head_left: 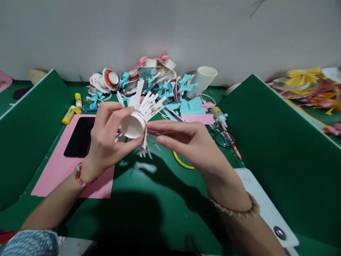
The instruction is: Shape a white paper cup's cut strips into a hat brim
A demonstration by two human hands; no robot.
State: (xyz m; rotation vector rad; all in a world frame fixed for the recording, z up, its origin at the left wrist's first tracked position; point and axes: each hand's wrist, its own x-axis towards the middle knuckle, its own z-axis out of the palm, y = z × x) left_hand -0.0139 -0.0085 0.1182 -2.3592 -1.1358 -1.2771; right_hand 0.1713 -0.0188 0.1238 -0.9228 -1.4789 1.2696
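A white paper cup (133, 126) with its wall cut into strips that splay outward is held above the table, its round base turned toward me. My left hand (108, 133) grips it, fingers at the top of the base and thumb underneath. From the right, my right hand (183, 138) reaches in with its fingers straight and pressed together, their tips at the cup's edge. Its thumb lies just below, closed toward the fingers around some thin strips. Part of the strips is hidden behind both hands.
Pink paper (102, 185) lies at left under a black phone (78, 137), near glue sticks (68, 114). Finished paper crafts (160, 76) and stacked cups (204, 78) line the back. Glasses (224, 138), a yellow ring (182, 161) and a white device (266, 202) are rightward. Green partitions (287, 142) flank the table.
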